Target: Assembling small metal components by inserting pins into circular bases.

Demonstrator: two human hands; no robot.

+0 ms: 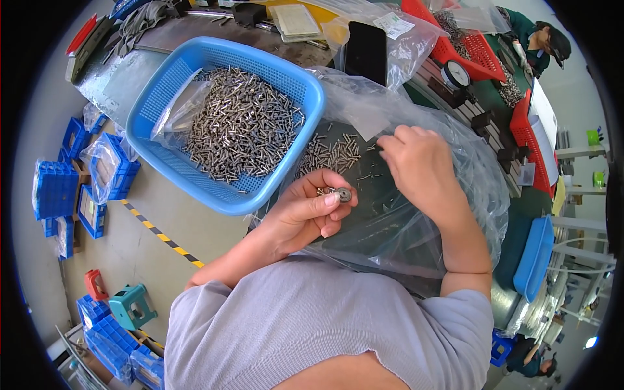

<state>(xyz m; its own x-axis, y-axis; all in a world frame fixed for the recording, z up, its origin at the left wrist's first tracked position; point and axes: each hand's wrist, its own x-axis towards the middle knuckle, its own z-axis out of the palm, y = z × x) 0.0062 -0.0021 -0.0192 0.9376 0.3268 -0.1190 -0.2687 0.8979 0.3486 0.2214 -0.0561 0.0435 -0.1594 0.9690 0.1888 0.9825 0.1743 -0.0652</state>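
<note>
My left hand is closed round several small metal pins, and between thumb and finger it grips a small round metal disc with a hole. Over the work surface my right hand has its fingers bent together; whatever its fingertips pinch, if anything, is too small to make out. A loose heap of metal pins lies between my hands, with a few strays below my right fingertips. Left of them, a blue perforated basket holds a large mass of similar pins and a clear bag.
Clear plastic sheeting covers the bench around my right arm. Behind it lie a black phone and a dial gauge on a stand. Red baskets stand at the right. Blue crates are stacked on the left floor.
</note>
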